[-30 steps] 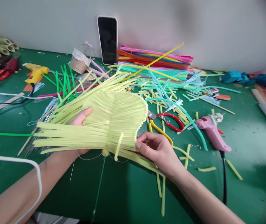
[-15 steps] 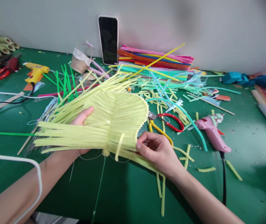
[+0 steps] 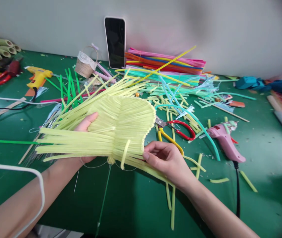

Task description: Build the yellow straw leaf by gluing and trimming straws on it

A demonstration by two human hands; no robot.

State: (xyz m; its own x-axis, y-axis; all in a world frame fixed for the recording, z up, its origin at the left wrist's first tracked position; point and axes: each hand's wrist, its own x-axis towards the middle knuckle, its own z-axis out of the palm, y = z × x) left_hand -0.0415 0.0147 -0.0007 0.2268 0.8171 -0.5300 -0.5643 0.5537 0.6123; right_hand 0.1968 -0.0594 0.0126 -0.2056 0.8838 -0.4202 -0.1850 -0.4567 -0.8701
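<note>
A pale yellow-green leaf shape [image 3: 121, 122] made of pipe cleaners is held up above the table, with long uncut stems fanning out on its left and lower right. My left hand [image 3: 88, 122] supports it from behind; the thumb shows at its left side and the other fingers are mostly hidden. At the lower right edge, my right hand [image 3: 164, 158] pinches the rim between thumb and bent fingers. A thin green stem [image 3: 103, 198] runs down from the knotted base. A needle [image 3: 76, 181] on thread dangles below my left hand.
Red-and-yellow-handled scissors [image 3: 178, 130] lie just right of the leaf. A pink glue gun [image 3: 226, 142] lies further right, a yellow one [image 3: 38, 77] at the left. Behind are bundled coloured pipe cleaners [image 3: 165, 62], a phone [image 3: 115, 43] and a small basket [image 3: 85, 64]. A white cable [image 3: 38, 175] crosses lower left.
The leaf shape has shifted very slightly left, with both hands keeping their hold. The things on the table stay where they were.
</note>
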